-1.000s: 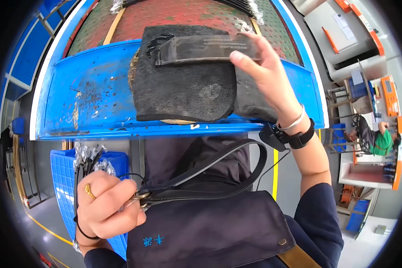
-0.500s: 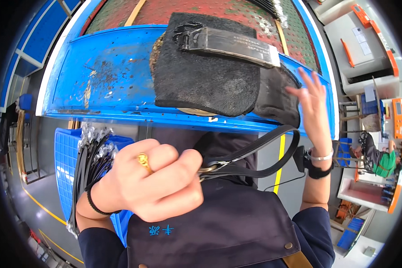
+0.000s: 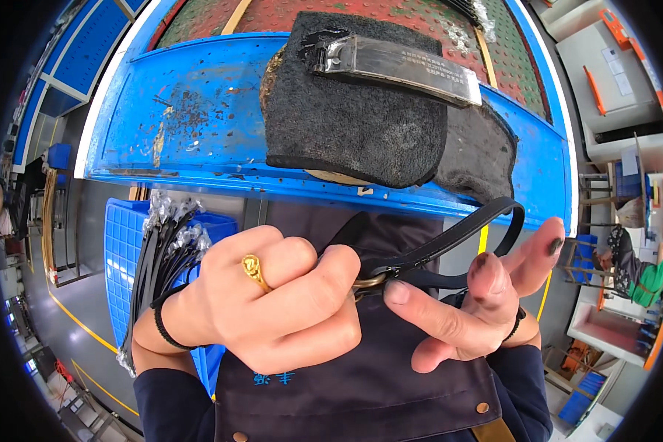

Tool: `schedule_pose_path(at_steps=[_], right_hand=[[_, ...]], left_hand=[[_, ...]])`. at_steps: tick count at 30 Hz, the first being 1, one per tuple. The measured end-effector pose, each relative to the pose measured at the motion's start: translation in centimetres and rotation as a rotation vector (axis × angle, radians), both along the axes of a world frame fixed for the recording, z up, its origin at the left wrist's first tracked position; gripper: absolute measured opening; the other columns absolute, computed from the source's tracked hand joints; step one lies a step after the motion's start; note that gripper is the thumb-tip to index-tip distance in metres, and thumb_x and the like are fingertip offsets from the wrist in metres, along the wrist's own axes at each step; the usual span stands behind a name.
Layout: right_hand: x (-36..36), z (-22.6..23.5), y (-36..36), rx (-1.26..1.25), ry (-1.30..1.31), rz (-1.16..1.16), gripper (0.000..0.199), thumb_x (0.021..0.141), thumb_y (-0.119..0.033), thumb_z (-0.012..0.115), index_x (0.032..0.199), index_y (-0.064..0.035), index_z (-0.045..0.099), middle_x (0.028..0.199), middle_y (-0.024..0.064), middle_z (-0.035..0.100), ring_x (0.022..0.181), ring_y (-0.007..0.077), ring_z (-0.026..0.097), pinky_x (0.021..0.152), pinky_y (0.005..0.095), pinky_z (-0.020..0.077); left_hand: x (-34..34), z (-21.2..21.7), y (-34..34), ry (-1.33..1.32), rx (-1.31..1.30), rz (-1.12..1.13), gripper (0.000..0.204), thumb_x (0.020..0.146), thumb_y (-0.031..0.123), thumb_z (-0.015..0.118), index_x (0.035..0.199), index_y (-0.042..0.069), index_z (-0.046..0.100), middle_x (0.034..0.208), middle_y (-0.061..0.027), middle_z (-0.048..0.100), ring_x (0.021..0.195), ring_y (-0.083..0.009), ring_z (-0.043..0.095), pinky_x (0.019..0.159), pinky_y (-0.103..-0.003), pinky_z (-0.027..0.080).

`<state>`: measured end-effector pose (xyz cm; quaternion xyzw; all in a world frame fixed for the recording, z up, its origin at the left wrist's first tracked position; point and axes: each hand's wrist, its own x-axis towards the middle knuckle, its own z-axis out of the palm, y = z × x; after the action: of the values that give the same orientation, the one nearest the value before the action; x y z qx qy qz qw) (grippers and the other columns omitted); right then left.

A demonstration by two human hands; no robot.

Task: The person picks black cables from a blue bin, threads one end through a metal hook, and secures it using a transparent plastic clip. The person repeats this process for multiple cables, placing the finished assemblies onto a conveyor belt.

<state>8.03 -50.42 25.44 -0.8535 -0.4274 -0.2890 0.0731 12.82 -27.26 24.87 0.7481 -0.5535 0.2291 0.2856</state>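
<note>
Place: Below the blue desk [image 3: 199, 103], close against my dark apron [image 3: 361, 390], both hands meet over a black strap [image 3: 464, 232].
Left grip: my left hand [image 3: 272, 302] is curled tight — fingers wrapped round the strap's near end and the brass-coloured ring [image 3: 368, 282] it carries; a gold finger ring [image 3: 254, 271] sits on top and a black band [image 3: 162, 324] circles the wrist.
Right grip: my right hand [image 3: 479, 295] is loose, fingers spread; only the thumb tip presses at the ring, and the strap's loop arches over the fingers without being clamped.
Strap: it runs from the ring out to the right, bends back in a loop just under the desk's front edge, touching nothing there.
Step, as I judge it: fitting or feeding the strap end at the ring — the left steadies, the right guides.
Next move calls for: a fine pinch from the right thumb and forefinger on the free end, with the left keeping the ring from twisting.
Nearby: a dark felt pad [image 3: 361, 118] with a clear-handled brush [image 3: 398, 62] on the desk; a blue crate [image 3: 129, 250] of bundled black straps [image 3: 169, 243] at my left.
Hidden: the ring is mostly buried under my fingers, so whether the strap is already threaded I cannot tell; the far ends of the bundled straps are cut off behind my wrist.
</note>
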Motion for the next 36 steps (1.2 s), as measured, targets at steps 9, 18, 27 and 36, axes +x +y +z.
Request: schedule_pose_path(at_steps=[9,18,27,36], right_hand=[[0.5,0.1,0.0,0.066,0.061,0.002,0.058,0.086,-0.061,0.028,0.091,-0.0221,0.070,0.144,0.0169,0.019,0.132,0.0445,0.003,0.105,0.0569,-0.0036],[1.1,0.7,-4.1,0.414,0.262,-0.366,0.041,0.091,-0.040,0.036,0.100,-0.0123,0.065,0.131,0.0201,0.040,0.128,0.0402,0.025,0.104,0.0505,0.0166],[4.2,-5.2,-7.2,0.126,0.428,-0.489,0.020,0.069,-0.005,0.065,0.089,-0.0055,0.065,0.097,0.0071,0.058,0.105,0.0281,0.049,0.097,0.0458,0.0320],[4.1,-2.8,-6.1,0.400,0.537,-0.563,0.020,0.073,-0.004,0.063,0.093,-0.0032,0.058,0.096,0.0083,0.064,0.095,0.0244,0.059,0.103,0.0426,0.0274]], left_hand=[[0.1,-0.3,-0.3,-0.052,0.008,-0.002,0.021,0.052,0.003,0.066,0.064,0.009,0.050,0.084,-0.0096,0.056,0.057,-0.0153,0.048,0.044,-0.025,0.035],[0.4,-0.9,0.6,0.013,-0.035,0.052,0.022,0.042,0.008,0.060,0.058,0.012,0.046,0.075,-0.0046,0.056,0.051,-0.0128,0.041,0.042,-0.022,0.027],[0.5,0.5,2.2,0.235,-0.079,0.018,0.022,0.045,0.006,0.067,0.060,0.008,0.051,0.077,-0.0056,0.057,0.052,-0.0161,0.048,0.044,-0.026,0.038],[0.5,0.7,3.0,0.212,-0.077,-0.017,0.010,0.059,0.010,0.062,0.062,0.008,0.053,0.072,-0.0066,0.060,0.049,-0.0173,0.046,0.044,-0.027,0.037]])
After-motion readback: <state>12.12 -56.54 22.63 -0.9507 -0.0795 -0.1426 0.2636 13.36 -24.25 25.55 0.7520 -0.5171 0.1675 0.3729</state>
